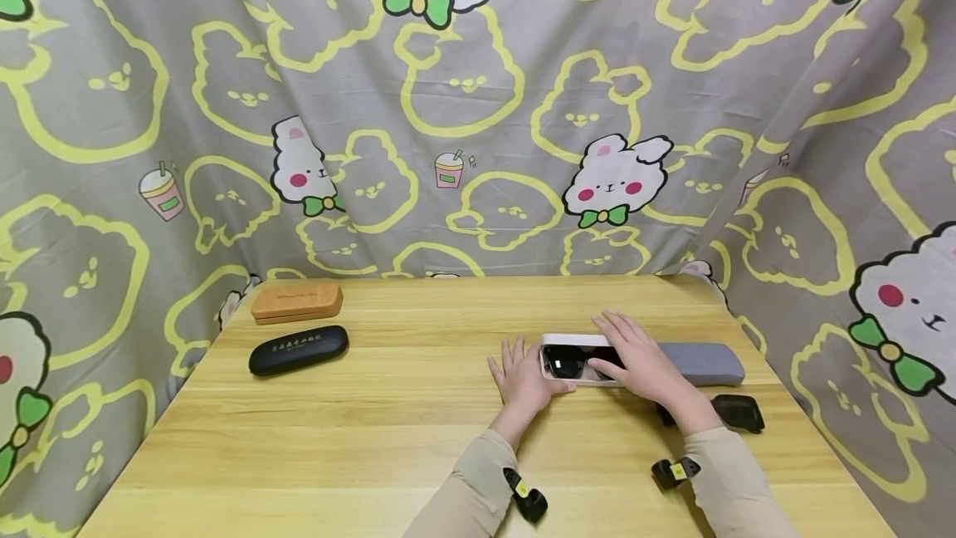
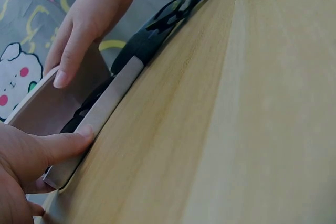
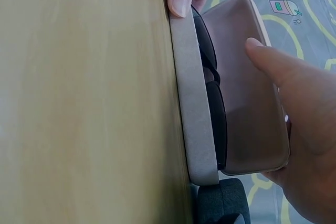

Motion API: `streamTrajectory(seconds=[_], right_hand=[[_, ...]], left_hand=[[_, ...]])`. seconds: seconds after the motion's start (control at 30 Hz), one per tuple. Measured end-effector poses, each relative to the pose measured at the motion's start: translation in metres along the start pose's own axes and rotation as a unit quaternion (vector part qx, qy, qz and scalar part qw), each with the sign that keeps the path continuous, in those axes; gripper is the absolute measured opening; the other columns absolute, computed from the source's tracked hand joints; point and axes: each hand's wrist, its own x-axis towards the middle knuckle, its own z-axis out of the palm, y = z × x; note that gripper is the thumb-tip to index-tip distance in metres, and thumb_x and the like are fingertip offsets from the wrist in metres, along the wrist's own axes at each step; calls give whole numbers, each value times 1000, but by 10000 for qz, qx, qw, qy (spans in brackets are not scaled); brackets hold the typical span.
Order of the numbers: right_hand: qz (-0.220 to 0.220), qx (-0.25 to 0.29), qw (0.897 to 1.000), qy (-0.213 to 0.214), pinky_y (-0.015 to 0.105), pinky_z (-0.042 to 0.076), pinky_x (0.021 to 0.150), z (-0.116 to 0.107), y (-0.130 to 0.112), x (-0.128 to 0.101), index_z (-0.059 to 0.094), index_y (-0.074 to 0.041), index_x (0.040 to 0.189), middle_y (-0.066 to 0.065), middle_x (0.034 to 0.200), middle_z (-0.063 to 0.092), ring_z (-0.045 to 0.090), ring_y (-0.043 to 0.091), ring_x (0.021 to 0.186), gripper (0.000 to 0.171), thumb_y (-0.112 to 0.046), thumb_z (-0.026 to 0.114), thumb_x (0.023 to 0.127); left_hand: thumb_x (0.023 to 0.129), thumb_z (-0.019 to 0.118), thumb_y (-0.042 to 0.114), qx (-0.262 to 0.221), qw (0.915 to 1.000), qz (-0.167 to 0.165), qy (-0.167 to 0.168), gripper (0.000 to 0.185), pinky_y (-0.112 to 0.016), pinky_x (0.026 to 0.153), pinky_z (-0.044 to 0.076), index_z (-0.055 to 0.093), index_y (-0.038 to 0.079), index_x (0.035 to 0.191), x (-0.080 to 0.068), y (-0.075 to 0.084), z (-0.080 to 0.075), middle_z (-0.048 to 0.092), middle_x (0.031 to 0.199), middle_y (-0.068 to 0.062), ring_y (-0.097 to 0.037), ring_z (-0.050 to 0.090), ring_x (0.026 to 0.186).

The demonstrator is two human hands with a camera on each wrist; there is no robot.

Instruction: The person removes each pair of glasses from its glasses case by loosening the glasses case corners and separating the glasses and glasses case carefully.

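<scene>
A white glasses case (image 1: 556,340) stands with its lid raised on the right half of the table. Inside lies a pair of sunglasses (image 1: 565,362) with dark lenses, also visible in the right wrist view. My left hand (image 1: 523,380) grips the case's left end, its thumb on the front wall. With my right hand (image 1: 646,359) I hold the lid (image 3: 244,98), thumb on the inner face and fingers behind it. The right hand hides part of the case in the head view.
Right of the white case lies a grey-blue glasses case (image 1: 702,362), with dark sunglasses (image 1: 738,412) in front, partly behind the right forearm. At the far left are a brown case (image 1: 297,303) and a black case (image 1: 299,349). A patterned curtain (image 1: 478,123) surrounds the wooden table (image 1: 336,438).
</scene>
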Motion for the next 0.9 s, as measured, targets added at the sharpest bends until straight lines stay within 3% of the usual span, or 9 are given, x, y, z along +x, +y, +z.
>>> streamTrajectory(seconds=[0.43,0.57,0.9], right_hand=[[-99,-6,9997,241,62,35,107,-1,-1,-1,37,-9,149,18,145,43,36,40,137,77,-43,69,88],[-145,-66,9992,358,62,34,108,-1,0,-1,37,-8,149,18,145,44,35,40,137,79,-42,71,86],[-72,-66,9998,167,65,28,111,-1,2,-1,30,-10,153,19,153,35,26,43,143,83,-43,69,88]], left_hand=[[58,85,58,68,10000,20,58,93,-66,118,6,54,22,138,2,-1,1,38,156,-9,-37,16,151],[59,85,59,61,10000,38,57,93,-66,118,6,54,21,138,2,-1,0,38,156,-10,-37,16,151],[59,84,59,38,10000,13,27,93,-66,118,4,53,21,139,1,-1,0,36,157,-9,-36,15,151]])
